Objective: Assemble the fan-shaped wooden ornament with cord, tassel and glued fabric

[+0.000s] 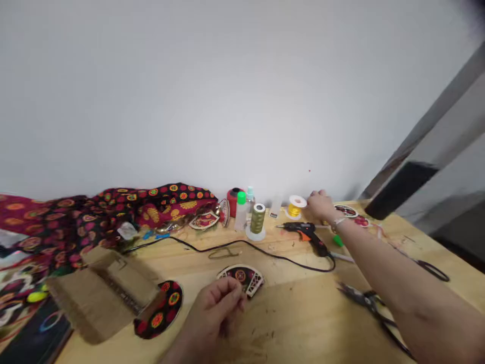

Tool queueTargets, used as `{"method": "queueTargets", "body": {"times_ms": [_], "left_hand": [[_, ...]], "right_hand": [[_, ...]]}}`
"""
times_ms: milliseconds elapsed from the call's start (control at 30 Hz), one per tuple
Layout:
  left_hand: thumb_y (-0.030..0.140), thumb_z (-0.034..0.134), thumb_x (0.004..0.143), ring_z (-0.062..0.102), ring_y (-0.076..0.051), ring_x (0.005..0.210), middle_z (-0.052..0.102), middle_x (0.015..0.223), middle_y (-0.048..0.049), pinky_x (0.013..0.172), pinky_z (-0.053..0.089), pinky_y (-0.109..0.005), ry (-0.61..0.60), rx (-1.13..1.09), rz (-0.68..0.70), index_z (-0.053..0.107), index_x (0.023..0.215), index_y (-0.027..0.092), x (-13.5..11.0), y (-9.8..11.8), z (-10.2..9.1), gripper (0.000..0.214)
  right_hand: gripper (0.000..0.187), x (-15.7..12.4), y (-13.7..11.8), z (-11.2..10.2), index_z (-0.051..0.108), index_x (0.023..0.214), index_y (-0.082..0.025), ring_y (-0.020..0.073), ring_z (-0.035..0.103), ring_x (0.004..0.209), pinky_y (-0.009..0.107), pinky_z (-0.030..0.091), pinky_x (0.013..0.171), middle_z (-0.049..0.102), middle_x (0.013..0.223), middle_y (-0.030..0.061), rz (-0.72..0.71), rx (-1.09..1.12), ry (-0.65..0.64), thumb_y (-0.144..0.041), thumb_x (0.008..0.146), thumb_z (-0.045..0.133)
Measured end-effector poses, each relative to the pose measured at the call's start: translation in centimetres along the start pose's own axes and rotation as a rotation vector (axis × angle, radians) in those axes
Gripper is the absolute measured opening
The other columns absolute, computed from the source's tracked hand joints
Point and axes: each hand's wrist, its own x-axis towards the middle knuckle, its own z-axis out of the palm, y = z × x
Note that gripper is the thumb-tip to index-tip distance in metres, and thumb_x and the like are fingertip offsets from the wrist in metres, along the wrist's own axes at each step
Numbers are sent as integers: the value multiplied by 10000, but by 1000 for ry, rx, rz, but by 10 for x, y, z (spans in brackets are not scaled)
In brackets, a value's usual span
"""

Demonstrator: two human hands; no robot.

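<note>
My left hand [220, 306] rests near the table's front edge with its fingers curled, fingertips touching a small fan-shaped piece covered in patterned cloth [242, 278]. My right hand [321, 206] reaches far back across the table, lying next to a spool of yellow thread [294, 207]; its fingers are bent but what they hold, if anything, is hidden. A black and orange glue gun [305, 233] lies just in front of that hand, its black cord [227, 247] trailing left.
Patterned red and black fabric [113, 210] is piled at the back left. Bottles and an olive thread cone [257, 220] stand by the wall. A burlap piece [102, 293] with a round cloth patch [162, 311] lies front left. Pliers [364, 298] and scissors [432, 268] lie right.
</note>
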Motion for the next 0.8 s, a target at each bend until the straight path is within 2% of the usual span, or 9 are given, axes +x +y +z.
{"method": "queueTargets", "body": {"times_ms": [133,267,333,400,467,633,800], "left_hand": [[421,677,717,274,-14,366,501,554,43,353,208,-158,-4,4,17,554,657,145,3,-1,-2,308],[428,699,689,295,-11,369,514,558,37,358,191,-158,13,-11,12,555,640,140,2,2,1,326],[418,711,677,303,-12,373,525,571,34,362,196,-157,20,-37,11,559,646,141,1,3,3,317],[406,719,671,303,-12,376,527,572,33,365,198,-157,23,-52,8,565,652,140,1,3,4,308],[411,726,660,301,-10,373,528,564,32,364,193,-156,15,-54,3,568,651,137,1,3,4,317],[408,721,668,315,-10,365,546,589,29,362,214,-161,-24,-46,24,564,674,141,2,2,3,309],[384,703,699,296,-9,381,538,602,33,366,206,-159,-35,-50,47,562,675,141,1,1,2,282]], "right_hand": [[322,2,-4,7,524,1155,-143,210,569,989,412,490,820,550,1159,96,32,81,5,-308,878,528],[300,3,2,-2,530,1145,-156,194,574,970,399,494,815,552,1155,89,102,299,-1,-307,886,516],[250,-1,9,-11,578,1051,-129,184,594,906,365,503,776,600,1054,84,147,455,6,-299,873,535],[189,-8,16,-23,622,845,-95,184,614,787,308,499,691,647,826,75,194,634,29,-277,838,572],[179,-19,22,-35,603,714,-110,169,615,676,268,480,607,628,654,49,231,827,61,-258,814,586],[149,-48,27,-69,546,657,-150,131,635,648,241,497,593,639,689,52,238,1284,97,-153,805,546],[132,-81,21,-95,549,674,-157,127,627,601,254,508,557,633,701,43,200,1617,25,-146,805,542]]}}
